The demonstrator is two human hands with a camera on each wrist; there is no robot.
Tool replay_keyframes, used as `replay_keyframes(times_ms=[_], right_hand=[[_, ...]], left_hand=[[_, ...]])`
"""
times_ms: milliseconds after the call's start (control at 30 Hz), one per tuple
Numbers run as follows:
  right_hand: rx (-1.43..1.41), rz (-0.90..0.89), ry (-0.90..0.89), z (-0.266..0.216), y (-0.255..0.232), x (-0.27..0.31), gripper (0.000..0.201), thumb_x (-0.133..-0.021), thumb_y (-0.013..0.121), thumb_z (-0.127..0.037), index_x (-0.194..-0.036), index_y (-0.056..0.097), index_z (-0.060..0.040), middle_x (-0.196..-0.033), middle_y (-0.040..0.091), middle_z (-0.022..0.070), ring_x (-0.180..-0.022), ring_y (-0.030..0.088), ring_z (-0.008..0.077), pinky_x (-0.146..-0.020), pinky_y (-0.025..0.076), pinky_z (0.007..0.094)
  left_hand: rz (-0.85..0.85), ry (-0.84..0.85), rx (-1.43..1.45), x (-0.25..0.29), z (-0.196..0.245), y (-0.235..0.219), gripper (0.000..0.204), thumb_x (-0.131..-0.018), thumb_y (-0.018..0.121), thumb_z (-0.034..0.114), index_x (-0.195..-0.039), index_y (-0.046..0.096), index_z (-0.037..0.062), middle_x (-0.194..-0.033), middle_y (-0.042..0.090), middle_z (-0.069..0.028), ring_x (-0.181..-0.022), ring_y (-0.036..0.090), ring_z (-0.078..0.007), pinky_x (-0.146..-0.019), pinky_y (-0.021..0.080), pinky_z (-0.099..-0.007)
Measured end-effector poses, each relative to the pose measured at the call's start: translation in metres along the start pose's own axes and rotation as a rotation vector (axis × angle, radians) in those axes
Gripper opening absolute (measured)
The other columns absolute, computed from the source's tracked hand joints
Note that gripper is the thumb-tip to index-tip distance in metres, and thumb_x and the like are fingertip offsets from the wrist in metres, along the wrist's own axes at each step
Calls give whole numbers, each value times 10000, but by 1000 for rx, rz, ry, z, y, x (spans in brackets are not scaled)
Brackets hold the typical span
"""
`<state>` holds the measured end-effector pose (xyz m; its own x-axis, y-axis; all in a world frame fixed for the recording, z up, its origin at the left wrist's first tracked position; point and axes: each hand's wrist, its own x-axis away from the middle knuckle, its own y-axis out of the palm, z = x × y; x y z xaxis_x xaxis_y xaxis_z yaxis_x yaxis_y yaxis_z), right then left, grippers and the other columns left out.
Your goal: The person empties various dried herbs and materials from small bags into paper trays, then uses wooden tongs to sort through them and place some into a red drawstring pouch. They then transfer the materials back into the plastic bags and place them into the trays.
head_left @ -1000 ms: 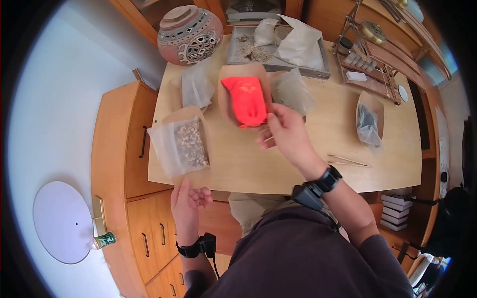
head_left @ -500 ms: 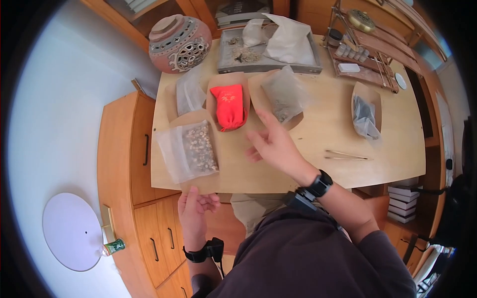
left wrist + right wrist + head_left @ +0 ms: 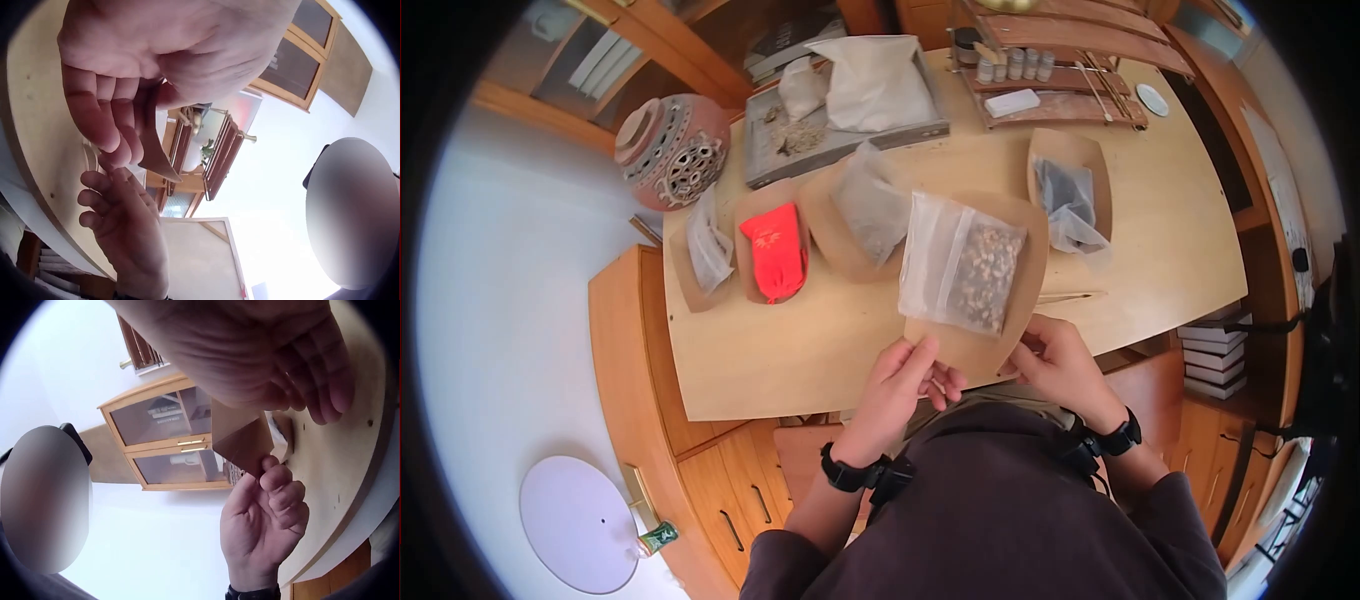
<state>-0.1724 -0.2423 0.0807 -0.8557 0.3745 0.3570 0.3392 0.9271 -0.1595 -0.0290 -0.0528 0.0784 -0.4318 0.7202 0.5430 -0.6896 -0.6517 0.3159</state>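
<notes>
A brown paper tray (image 3: 966, 350) is in front of me, tilted in the head view. In it lies a clear zip bag (image 3: 980, 270) of small brown and pale bits, its white zip end to the left. My left hand (image 3: 912, 382) pinches the tray's near left corner between thumb and fingers, which the right wrist view shows too. At the near right edge, my right hand (image 3: 1062, 365) holds the tray with thumb and curled fingers. A red drawstring pouch (image 3: 778, 255) sits in another paper tray to the left, away from both hands.
Further paper trays hold bagged items: a grey-green bag (image 3: 870, 205), a whitish bag (image 3: 708, 250) and a dark bag (image 3: 1065, 200). Behind them are a grey box tray (image 3: 760, 168), a pierced clay pot (image 3: 675, 150) and a wooden rack (image 3: 1050, 108). Thin sticks (image 3: 1072, 297) lie beyond my right hand.
My right hand let go of the red pouch's tray and came to the tray with the bagged bits. My left hand moved that tray rightward across the table. The head view turned.
</notes>
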Motion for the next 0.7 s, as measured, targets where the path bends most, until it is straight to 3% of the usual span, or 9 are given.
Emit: replay_keyframes(times_ms=[233,533,700], right_hand=[[-105,91,35,19,-24,17,199,-1042,620,-89,-1154,687,63,-892,743,97,-804,726,132,-707,584,287],[-114,91,-16,33,-24,12,186,-1031,634,-79,-1148,696,51,-927,766,107,-803,729,135,-710,571,286],[-83,76,-14,28,-22,9,190,-1026,643,-91,-1138,697,52,-920,765,117,-785,727,152,-704,573,301]], left_hand=[[-63,39,43,-75,1,27,359,-1135,486,358,-993,568,38,-910,704,-114,-743,675,-177,-634,527,-310],[15,-15,41,-103,10,46,301,-1133,489,338,-1038,554,60,-955,698,-106,-725,657,-158,-622,515,-295],[0,-25,-33,-85,21,25,325,-1128,496,332,-1292,583,65,-966,684,-94,-704,637,-134,-608,504,-276]])
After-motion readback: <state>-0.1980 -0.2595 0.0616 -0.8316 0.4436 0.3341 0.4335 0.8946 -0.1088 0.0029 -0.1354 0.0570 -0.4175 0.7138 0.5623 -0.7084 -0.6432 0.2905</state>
